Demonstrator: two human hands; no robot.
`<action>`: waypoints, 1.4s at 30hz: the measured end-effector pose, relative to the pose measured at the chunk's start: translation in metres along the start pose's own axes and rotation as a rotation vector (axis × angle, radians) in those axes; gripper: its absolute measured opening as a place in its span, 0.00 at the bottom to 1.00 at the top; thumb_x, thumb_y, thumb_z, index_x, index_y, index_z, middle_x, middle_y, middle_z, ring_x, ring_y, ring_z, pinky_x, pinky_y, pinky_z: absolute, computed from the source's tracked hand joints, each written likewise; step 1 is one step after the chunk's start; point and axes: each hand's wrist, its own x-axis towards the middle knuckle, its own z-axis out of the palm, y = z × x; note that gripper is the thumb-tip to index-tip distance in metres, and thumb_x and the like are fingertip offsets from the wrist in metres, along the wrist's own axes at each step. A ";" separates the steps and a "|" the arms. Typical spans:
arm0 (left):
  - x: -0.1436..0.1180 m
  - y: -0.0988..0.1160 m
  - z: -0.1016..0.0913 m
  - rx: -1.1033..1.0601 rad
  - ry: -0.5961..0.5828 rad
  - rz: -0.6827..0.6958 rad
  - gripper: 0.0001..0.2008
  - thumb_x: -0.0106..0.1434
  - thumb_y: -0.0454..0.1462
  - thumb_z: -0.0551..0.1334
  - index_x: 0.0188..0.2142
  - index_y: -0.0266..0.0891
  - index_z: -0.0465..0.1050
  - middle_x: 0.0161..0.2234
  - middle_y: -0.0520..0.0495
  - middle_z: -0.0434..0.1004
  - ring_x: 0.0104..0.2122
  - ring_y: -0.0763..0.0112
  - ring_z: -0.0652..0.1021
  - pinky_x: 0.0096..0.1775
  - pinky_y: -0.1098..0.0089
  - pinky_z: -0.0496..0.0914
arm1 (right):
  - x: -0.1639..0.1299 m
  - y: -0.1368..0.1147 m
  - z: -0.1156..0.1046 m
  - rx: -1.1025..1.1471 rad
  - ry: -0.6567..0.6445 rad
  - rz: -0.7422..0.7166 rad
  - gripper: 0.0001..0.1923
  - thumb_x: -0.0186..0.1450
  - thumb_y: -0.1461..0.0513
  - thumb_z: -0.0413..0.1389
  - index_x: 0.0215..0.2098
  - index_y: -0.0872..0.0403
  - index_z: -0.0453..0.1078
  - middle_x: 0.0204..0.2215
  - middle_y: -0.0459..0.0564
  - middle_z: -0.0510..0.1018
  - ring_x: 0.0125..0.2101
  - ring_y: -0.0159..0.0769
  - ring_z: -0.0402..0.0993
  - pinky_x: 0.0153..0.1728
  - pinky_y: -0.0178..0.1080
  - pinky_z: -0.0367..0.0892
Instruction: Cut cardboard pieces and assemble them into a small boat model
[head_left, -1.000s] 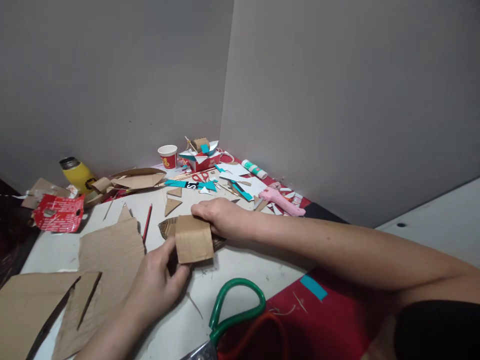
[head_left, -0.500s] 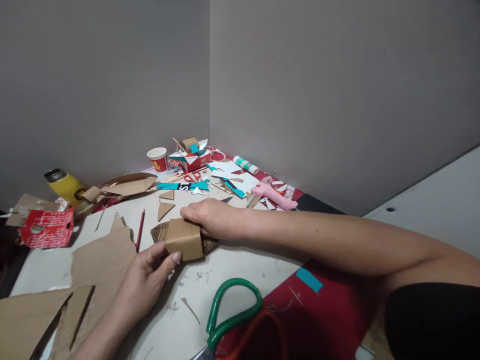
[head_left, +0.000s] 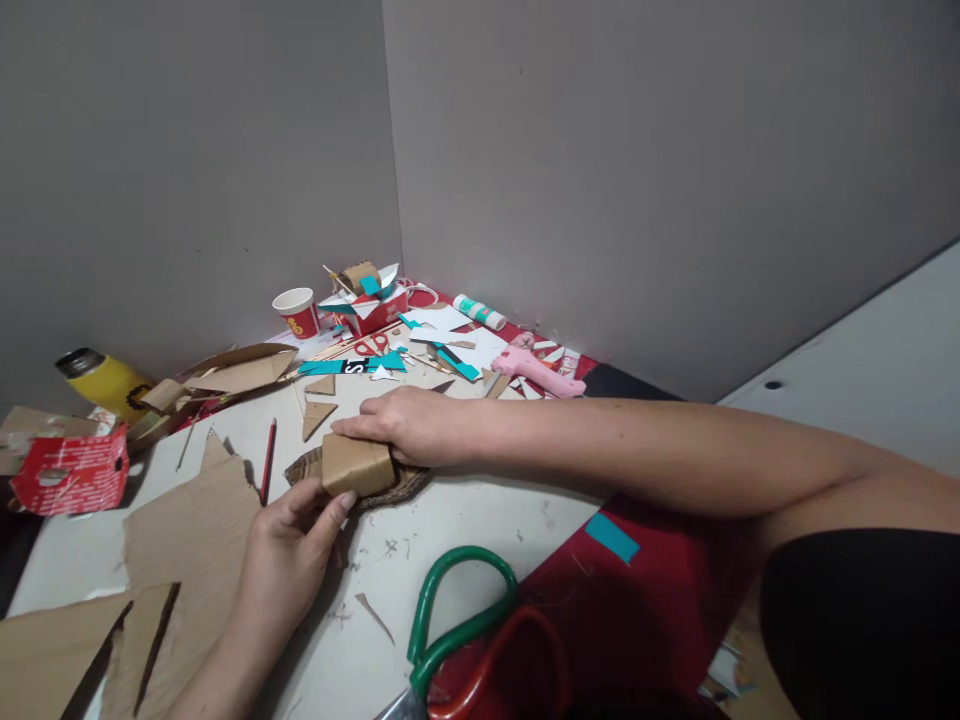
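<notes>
Two hands meet on a small folded cardboard piece near the middle of the white table. Nearest, at 6 o'clock, green-handled scissors lie with handles toward the piece, their lower part over a red sheet that covers the near right edge. At 7 to 8 o'clock, large cut cardboard sheets fill the near left, leaving only a bare strip of table between them and the scissors. The left hand comes up from 7 o'clock, fingers curled, thumb tip pressed on the piece's near edge. The right hand reaches across from 3 o'clock, forearm stretched low over the table, palm down, fingers flat on the piece's top and far side. Under the piece lies a corrugated cardboard oval. A red pencil lies just left at 10 o'clock. Farther, toward 12 o'clock, scraps, a pink glue gun and a red cup crowd the corner where two grey walls meet.
</notes>
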 end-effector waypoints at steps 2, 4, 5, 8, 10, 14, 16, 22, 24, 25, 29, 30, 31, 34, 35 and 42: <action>-0.001 -0.002 0.000 0.022 0.006 0.002 0.12 0.60 0.45 0.63 0.28 0.39 0.70 0.19 0.57 0.67 0.15 0.76 0.66 0.17 0.75 0.60 | -0.001 0.000 0.000 0.009 0.002 -0.002 0.28 0.60 0.69 0.54 0.60 0.56 0.65 0.38 0.56 0.77 0.35 0.42 0.73 0.32 0.38 0.61; -0.001 -0.005 -0.001 0.063 0.017 0.018 0.12 0.60 0.45 0.63 0.27 0.39 0.69 0.17 0.58 0.64 0.14 0.76 0.65 0.17 0.75 0.59 | -0.004 -0.002 -0.002 0.021 0.008 -0.017 0.29 0.60 0.68 0.54 0.60 0.57 0.64 0.38 0.57 0.77 0.34 0.42 0.73 0.32 0.38 0.62; -0.001 -0.006 -0.002 0.086 0.026 0.040 0.12 0.60 0.45 0.63 0.27 0.39 0.69 0.17 0.58 0.63 0.15 0.76 0.65 0.18 0.75 0.59 | -0.006 -0.003 -0.003 0.031 0.010 -0.027 0.29 0.60 0.68 0.54 0.60 0.58 0.63 0.39 0.57 0.77 0.34 0.42 0.73 0.33 0.39 0.62; -0.001 -0.010 -0.003 0.146 0.048 0.156 0.10 0.61 0.42 0.63 0.27 0.39 0.71 0.22 0.56 0.66 0.22 0.74 0.69 0.24 0.74 0.63 | -0.011 -0.006 -0.009 0.075 -0.015 -0.046 0.30 0.60 0.65 0.54 0.61 0.59 0.61 0.41 0.59 0.76 0.36 0.43 0.73 0.35 0.40 0.64; 0.000 -0.010 -0.003 0.181 0.035 0.226 0.08 0.62 0.40 0.62 0.28 0.39 0.72 0.25 0.53 0.68 0.27 0.71 0.71 0.30 0.73 0.65 | -0.013 -0.006 -0.014 0.109 -0.070 -0.053 0.33 0.59 0.62 0.56 0.62 0.61 0.59 0.43 0.60 0.75 0.38 0.45 0.73 0.37 0.41 0.66; 0.001 -0.007 -0.003 0.217 -0.019 0.268 0.06 0.63 0.39 0.61 0.32 0.40 0.74 0.31 0.50 0.73 0.34 0.67 0.73 0.36 0.70 0.66 | -0.012 -0.005 -0.024 0.200 -0.166 -0.055 0.38 0.59 0.54 0.60 0.63 0.62 0.58 0.45 0.61 0.75 0.40 0.46 0.73 0.38 0.41 0.67; 0.001 -0.005 -0.003 0.220 -0.014 0.276 0.06 0.63 0.38 0.61 0.34 0.40 0.76 0.33 0.48 0.74 0.36 0.66 0.73 0.38 0.69 0.67 | -0.011 -0.006 -0.026 0.221 -0.160 -0.041 0.37 0.61 0.50 0.58 0.61 0.62 0.60 0.44 0.61 0.75 0.40 0.46 0.74 0.38 0.41 0.66; -0.005 0.001 -0.002 0.258 -0.005 0.228 0.07 0.62 0.39 0.60 0.35 0.39 0.74 0.34 0.47 0.74 0.35 0.63 0.75 0.36 0.67 0.68 | -0.016 -0.014 -0.018 0.172 -0.102 -0.022 0.36 0.63 0.50 0.58 0.63 0.63 0.59 0.43 0.62 0.76 0.40 0.46 0.74 0.40 0.42 0.67; -0.008 0.002 -0.001 0.224 0.007 0.157 0.11 0.61 0.41 0.61 0.42 0.39 0.70 0.36 0.46 0.76 0.33 0.63 0.76 0.34 0.67 0.69 | -0.018 -0.014 -0.014 0.176 -0.065 -0.023 0.37 0.63 0.51 0.58 0.64 0.63 0.58 0.44 0.62 0.76 0.42 0.46 0.73 0.41 0.43 0.67; -0.010 0.003 0.000 0.188 0.016 0.124 0.14 0.61 0.42 0.62 0.45 0.40 0.68 0.38 0.46 0.77 0.32 0.64 0.77 0.33 0.67 0.69 | -0.019 -0.014 -0.012 0.186 -0.050 -0.024 0.37 0.63 0.51 0.59 0.64 0.63 0.58 0.44 0.62 0.76 0.42 0.46 0.73 0.42 0.43 0.67; -0.011 0.003 0.002 0.012 0.026 0.056 0.23 0.62 0.44 0.62 0.55 0.41 0.61 0.44 0.43 0.78 0.33 0.64 0.78 0.32 0.68 0.70 | -0.019 -0.012 -0.009 0.251 -0.026 -0.025 0.38 0.61 0.52 0.61 0.63 0.65 0.60 0.46 0.64 0.76 0.45 0.46 0.73 0.45 0.44 0.67; -0.010 0.003 0.003 -0.031 0.016 0.038 0.25 0.62 0.44 0.61 0.57 0.41 0.60 0.44 0.43 0.78 0.33 0.65 0.78 0.33 0.68 0.70 | -0.018 -0.012 -0.009 0.261 -0.028 -0.013 0.39 0.61 0.52 0.61 0.62 0.66 0.60 0.46 0.64 0.76 0.45 0.47 0.73 0.45 0.45 0.67; -0.009 0.003 0.003 -0.074 0.001 0.020 0.25 0.63 0.44 0.61 0.57 0.41 0.60 0.43 0.43 0.79 0.33 0.65 0.78 0.33 0.68 0.70 | -0.018 -0.013 -0.009 0.264 -0.029 0.004 0.39 0.60 0.52 0.62 0.62 0.66 0.60 0.46 0.64 0.76 0.45 0.47 0.73 0.46 0.45 0.67; -0.005 0.004 0.003 -0.186 -0.061 -0.040 0.23 0.62 0.45 0.62 0.54 0.40 0.64 0.42 0.43 0.79 0.34 0.65 0.78 0.35 0.69 0.70 | -0.018 -0.016 -0.008 0.257 -0.029 0.041 0.38 0.59 0.51 0.63 0.60 0.65 0.62 0.45 0.63 0.77 0.44 0.47 0.73 0.45 0.45 0.67; -0.004 0.004 0.003 -0.214 -0.076 -0.052 0.23 0.61 0.45 0.63 0.53 0.39 0.66 0.41 0.44 0.80 0.35 0.65 0.78 0.35 0.69 0.70 | -0.017 -0.016 -0.007 0.257 -0.022 0.040 0.37 0.58 0.51 0.63 0.59 0.64 0.64 0.44 0.63 0.77 0.43 0.46 0.73 0.45 0.45 0.68; -0.004 0.005 0.000 -0.291 -0.101 -0.045 0.25 0.62 0.45 0.62 0.56 0.38 0.66 0.39 0.45 0.80 0.37 0.64 0.77 0.39 0.68 0.70 | -0.013 -0.019 -0.008 0.264 0.012 0.064 0.29 0.56 0.52 0.64 0.51 0.61 0.70 0.38 0.57 0.77 0.39 0.43 0.72 0.40 0.42 0.68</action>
